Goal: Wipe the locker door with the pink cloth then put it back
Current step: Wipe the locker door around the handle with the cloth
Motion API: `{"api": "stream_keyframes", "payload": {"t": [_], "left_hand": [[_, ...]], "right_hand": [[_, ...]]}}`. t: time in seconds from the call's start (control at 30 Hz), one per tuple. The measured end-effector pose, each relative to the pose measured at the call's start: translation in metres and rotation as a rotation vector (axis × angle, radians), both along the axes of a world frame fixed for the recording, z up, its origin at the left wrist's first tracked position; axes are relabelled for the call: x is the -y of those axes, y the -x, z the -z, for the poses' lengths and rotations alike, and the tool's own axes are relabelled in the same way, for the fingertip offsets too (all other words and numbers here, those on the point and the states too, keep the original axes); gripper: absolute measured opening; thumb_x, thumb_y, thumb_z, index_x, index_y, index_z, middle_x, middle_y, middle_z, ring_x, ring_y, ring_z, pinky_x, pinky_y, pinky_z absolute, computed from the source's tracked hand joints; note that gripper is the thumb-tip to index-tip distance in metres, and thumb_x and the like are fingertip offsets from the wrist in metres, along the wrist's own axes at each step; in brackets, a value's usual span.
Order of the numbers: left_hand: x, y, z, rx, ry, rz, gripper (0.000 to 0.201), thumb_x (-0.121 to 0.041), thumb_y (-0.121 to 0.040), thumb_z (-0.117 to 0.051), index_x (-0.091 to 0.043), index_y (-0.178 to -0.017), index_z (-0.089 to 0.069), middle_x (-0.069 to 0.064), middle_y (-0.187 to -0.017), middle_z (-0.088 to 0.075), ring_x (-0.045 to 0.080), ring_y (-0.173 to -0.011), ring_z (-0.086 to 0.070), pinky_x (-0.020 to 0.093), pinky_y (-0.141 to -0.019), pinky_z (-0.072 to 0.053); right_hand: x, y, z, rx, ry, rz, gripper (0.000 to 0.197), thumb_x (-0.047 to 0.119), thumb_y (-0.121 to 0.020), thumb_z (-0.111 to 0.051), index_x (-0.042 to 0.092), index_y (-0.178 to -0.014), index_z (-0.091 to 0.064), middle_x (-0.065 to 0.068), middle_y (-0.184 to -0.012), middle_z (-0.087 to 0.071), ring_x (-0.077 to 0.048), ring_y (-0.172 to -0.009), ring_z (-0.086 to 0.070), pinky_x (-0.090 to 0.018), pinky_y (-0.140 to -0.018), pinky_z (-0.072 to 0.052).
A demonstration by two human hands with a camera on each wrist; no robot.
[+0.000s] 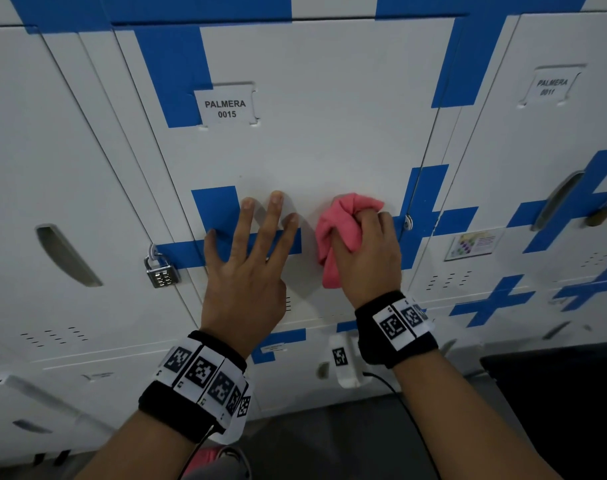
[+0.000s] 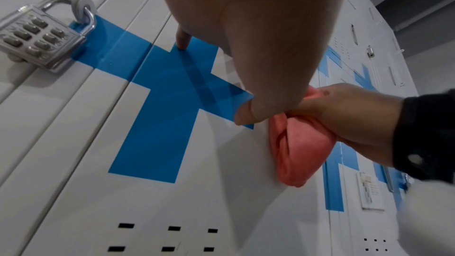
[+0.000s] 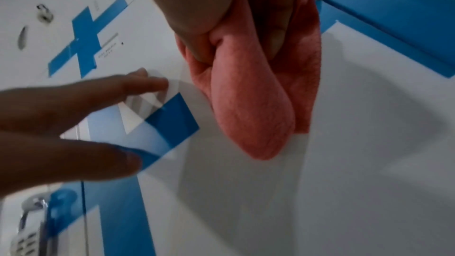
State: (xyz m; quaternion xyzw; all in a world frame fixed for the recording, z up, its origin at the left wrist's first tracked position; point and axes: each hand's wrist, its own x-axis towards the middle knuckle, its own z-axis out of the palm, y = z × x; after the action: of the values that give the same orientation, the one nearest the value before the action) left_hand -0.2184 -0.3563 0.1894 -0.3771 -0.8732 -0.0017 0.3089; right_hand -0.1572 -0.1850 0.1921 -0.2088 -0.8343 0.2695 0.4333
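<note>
Pink cloth [image 1: 343,230] bunched in R hand [image 1: 367,258], on smooth locker door [image 1: 329,133].

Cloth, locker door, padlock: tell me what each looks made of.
Cloth: soft pink terry or microfibre, judging by the fuzzy nap and bunched folds in the right hand.
Locker door: probably sheet metal painted matte white, given its punched vent slots and pressed label holder; the blue stripes look like glossy tape or vinyl.
Padlock: shiny silver metal body, shackle and push buttons.
</note>
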Motion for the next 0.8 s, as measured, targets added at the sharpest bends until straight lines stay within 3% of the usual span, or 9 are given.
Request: {"api": "stream_keyframes", "payload": {"t": [0.23,0.43,0.63,0.7,0.8], "left_hand": [[-0.002,-0.001,0.000,0.012,-0.010,-0.011,0.086,-0.021,-0.085,-0.064,-0.020,-0.164,-0.029,0.008,-0.175,-0.005,0.039,-0.160,-0.008,0.075,-0.111,-0.030],[-0.001,-0.002,-0.002,0.016,-0.010,-0.005,0.089,-0.021,-0.084,-0.066,-0.021,-0.164,-0.026,0.007,-0.175,-0.003,0.038,-0.160,-0.007,0.074,-0.112,-0.029],[-0.002,-0.002,-0.001,0.028,-0.010,-0.010,0.092,-0.021,-0.082,-0.068,-0.021,-0.165,-0.027,0.007,-0.175,-0.002,0.038,-0.161,-0.006,0.074,-0.113,-0.028],[-0.002,-0.002,0.000,0.028,-0.011,-0.011,0.092,-0.021,-0.082,-0.068,-0.020,-0.165,-0.027,0.007,-0.175,-0.002,0.038,-0.161,-0.006,0.074,-0.113,-0.028],[-0.004,-0.003,0.002,0.040,-0.013,-0.019,0.092,-0.022,-0.083,-0.067,-0.020,-0.165,-0.025,0.008,-0.175,0.001,0.039,-0.161,-0.004,0.076,-0.114,-0.027]], "right_hand": [[-0.010,-0.002,0.004,0.134,-0.155,0.006,0.035,0.031,-0.093,-0.058,0.006,-0.118,-0.055,-0.014,-0.109,-0.056,-0.028,-0.081,-0.061,-0.027,-0.059,-0.044],[-0.001,-0.003,0.005,0.181,-0.138,0.033,0.042,0.035,-0.091,-0.054,0.005,-0.120,-0.053,-0.016,-0.112,-0.055,-0.034,-0.082,-0.063,-0.036,-0.060,-0.052],[0.004,-0.009,0.023,0.348,-0.068,0.029,0.048,0.033,-0.094,-0.052,0.006,-0.133,-0.045,-0.017,-0.126,-0.052,-0.037,-0.098,-0.064,-0.045,-0.074,-0.057],[0.002,-0.010,0.022,0.345,-0.050,0.017,0.046,0.033,-0.095,-0.052,0.008,-0.133,-0.045,-0.016,-0.127,-0.053,-0.035,-0.098,-0.064,-0.044,-0.077,-0.056],[0.002,-0.007,0.015,0.283,0.035,0.001,0.040,0.032,-0.097,-0.052,0.010,-0.130,-0.050,-0.011,-0.123,-0.056,-0.028,-0.098,-0.062,-0.032,-0.076,-0.047]]}}
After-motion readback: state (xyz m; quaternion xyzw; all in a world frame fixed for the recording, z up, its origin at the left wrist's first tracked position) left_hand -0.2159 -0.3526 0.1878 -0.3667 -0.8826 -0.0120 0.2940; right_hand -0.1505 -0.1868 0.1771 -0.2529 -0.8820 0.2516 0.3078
